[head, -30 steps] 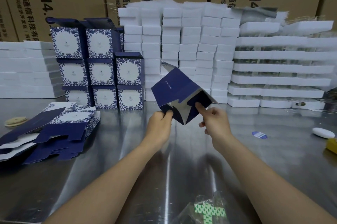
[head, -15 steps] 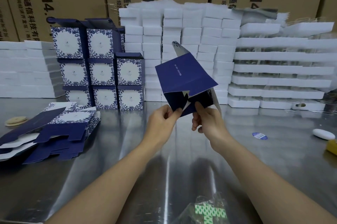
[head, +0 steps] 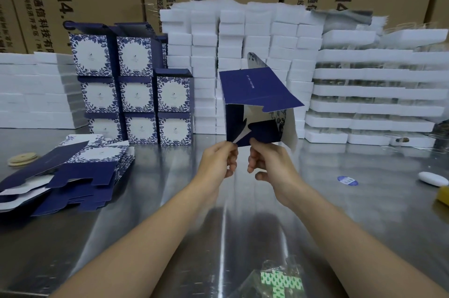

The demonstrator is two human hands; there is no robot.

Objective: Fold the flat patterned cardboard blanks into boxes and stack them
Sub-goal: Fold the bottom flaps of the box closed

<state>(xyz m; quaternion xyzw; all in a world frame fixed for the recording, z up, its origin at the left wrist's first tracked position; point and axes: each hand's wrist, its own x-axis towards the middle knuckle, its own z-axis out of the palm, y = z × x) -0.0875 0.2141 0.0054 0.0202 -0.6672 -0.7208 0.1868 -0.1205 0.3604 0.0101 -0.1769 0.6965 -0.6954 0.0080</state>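
Both hands hold a half-formed navy box (head: 255, 105) up above the steel table (head: 364, 200) — the left hand (head: 217, 161) and right hand (head: 269, 163) each pinch a bottom flap. Flat blanks (head: 73, 176) lie at left, just in front of the stacked finished boxes (head: 136, 93).

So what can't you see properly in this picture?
Head view:
Tiny white print on the half-folded box: too small to read.
Its lower edge: behind the left hand and right hand pinching it.
Yellow thing: cut off by the right edge.
Green-patterned packet: cut off by the bottom edge.
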